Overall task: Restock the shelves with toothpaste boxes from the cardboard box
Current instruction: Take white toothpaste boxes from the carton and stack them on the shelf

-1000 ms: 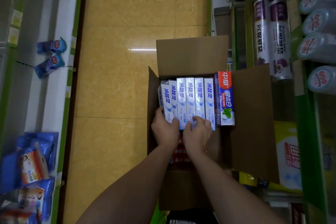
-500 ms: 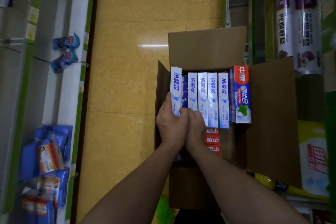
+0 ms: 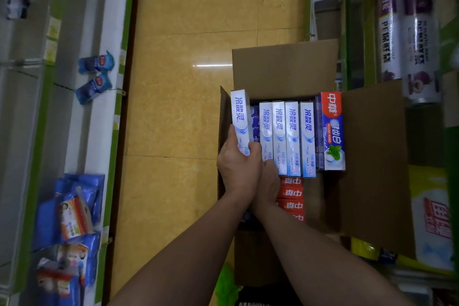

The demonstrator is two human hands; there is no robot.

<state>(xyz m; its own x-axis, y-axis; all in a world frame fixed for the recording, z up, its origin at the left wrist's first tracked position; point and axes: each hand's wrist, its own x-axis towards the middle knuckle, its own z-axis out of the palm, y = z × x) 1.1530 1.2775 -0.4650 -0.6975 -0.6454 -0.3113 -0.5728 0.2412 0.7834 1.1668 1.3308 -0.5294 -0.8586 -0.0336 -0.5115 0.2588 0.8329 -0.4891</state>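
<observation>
head view shows the left hand [image 3: 238, 169] grasping the near end of a white toothpaste box [image 3: 240, 117] raised from the cardboard box [image 3: 285, 69], the right hand [image 3: 269, 179] half hidden so i cannot tell its grip; the carton seems light, stiff, smooth, best held by its long sides.

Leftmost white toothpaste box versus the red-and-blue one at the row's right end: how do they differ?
The leftmost white toothpaste box is narrow, mostly white, and gripped at its near end by the left hand. The red-and-blue box is wider, red-topped with a mint-leaf picture, and untouched. Both are in the cardboard box, lengthwise.
</observation>
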